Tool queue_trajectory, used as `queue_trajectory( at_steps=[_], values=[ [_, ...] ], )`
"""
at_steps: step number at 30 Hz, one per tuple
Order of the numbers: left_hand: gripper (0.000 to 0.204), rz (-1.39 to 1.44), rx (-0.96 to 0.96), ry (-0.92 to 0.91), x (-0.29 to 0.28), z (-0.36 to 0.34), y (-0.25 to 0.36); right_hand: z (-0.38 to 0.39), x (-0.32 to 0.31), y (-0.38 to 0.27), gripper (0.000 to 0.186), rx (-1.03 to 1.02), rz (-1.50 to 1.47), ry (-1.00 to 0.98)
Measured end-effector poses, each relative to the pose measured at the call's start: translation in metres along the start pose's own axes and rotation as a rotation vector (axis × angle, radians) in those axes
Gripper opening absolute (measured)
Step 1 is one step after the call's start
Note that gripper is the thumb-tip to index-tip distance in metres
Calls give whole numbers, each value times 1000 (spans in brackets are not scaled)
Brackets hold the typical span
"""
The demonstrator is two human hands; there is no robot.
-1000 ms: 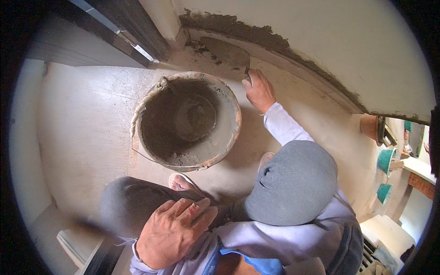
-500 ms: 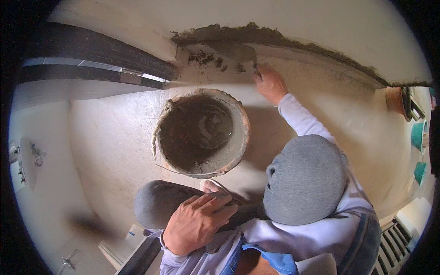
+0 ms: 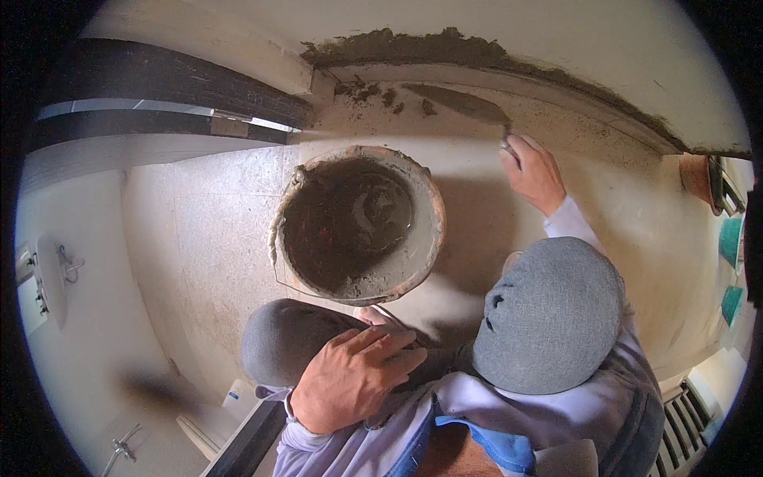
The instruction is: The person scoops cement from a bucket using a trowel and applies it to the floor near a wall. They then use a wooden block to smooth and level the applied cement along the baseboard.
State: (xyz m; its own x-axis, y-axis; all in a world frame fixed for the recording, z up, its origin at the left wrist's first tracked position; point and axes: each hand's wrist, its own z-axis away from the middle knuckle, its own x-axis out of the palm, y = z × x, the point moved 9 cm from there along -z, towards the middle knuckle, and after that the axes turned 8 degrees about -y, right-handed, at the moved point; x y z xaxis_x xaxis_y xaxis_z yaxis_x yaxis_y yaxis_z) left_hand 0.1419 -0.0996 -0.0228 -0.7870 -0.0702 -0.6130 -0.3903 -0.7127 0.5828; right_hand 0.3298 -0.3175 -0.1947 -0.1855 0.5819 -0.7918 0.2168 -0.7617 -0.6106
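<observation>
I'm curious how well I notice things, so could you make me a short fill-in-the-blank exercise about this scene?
The ____ hand holds the trowel.
The bucket stands on the ____.
The left hand is nearer the ____ knee.
The trousers are ____ in colour.

Missing words: right; floor; left; grey.

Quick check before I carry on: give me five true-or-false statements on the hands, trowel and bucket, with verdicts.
1. The right hand grips a trowel. True.
2. The trowel blade is inside the bucket. False: it is outside, beyond the bucket, near the foot of the wall.
3. The bucket has grey mix in it. True.
4. The left hand holds the bucket's rim. False: it is by the left knee, apart from the bucket.
5. A dark, rough-edged band runs along the wall. True.
</observation>
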Motion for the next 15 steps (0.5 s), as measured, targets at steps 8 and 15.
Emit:
queue_trajectory(
  at_steps=[8,15],
  values=[
    [35,-19,20,-2,0,-6,5,-94,21,-6,30,-68,190,-54],
    [34,-4,-17,3,5,11,1,-71,-30,-37,31,-177,41,67]
  ],
)
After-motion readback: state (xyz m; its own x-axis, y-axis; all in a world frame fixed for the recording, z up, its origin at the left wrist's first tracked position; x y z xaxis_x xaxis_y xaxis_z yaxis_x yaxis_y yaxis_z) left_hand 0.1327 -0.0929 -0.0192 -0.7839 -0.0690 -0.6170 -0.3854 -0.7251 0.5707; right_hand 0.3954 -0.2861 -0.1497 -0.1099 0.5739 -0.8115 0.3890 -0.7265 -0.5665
